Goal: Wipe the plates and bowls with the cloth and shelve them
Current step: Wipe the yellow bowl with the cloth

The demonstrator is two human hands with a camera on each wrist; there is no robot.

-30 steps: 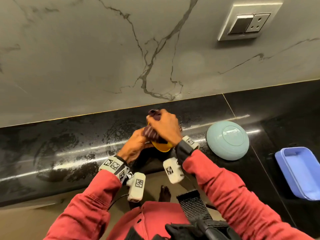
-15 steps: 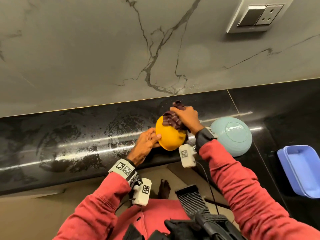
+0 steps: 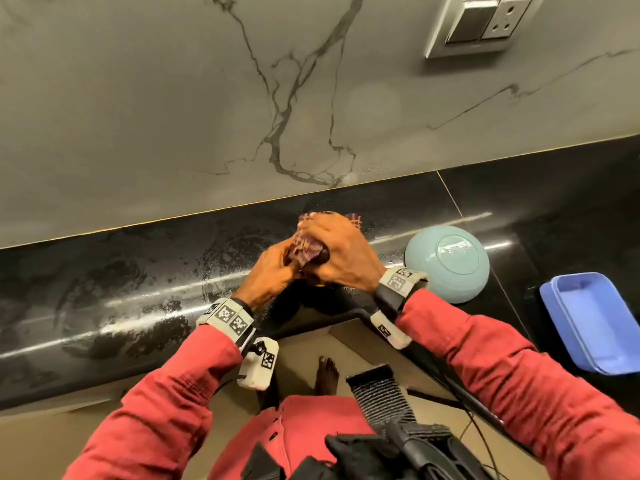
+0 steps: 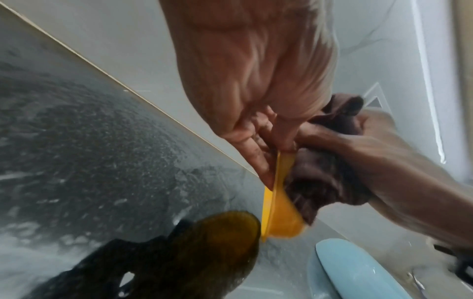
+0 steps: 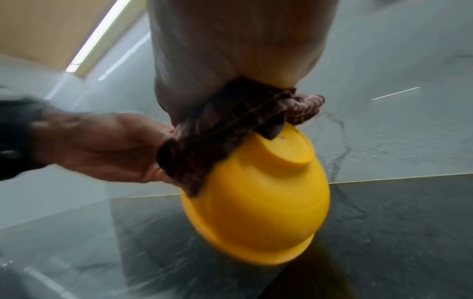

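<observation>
A yellow bowl [image 5: 258, 204] is held bottom-outward just above the black counter [image 3: 104, 271]. My left hand [image 3: 273, 271] grips its rim [image 4: 277, 182], thumb on one side and fingers on the other. My right hand [image 3: 341, 252] holds a bunched dark maroon cloth [image 5: 222, 129] and presses it on the bowl's outer wall near the foot ring. In the head view both hands hide nearly all of the bowl; only the cloth [image 3: 304, 247] shows between them. A light blue bowl [image 3: 448, 263] lies upside down on the counter just right of my right wrist.
A blue rectangular plastic tray [image 3: 595, 320] sits at the counter's right end. A grey marble wall [image 3: 242, 98] with a switch and socket plate [image 3: 481, 24] rises behind. The counter surface is wet and streaked. The counter's front edge runs just below my wrists.
The right hand with the cloth has swept over the yellow bowl toward me and now covers it in the head view. The left hand keeps its grip on the rim.
</observation>
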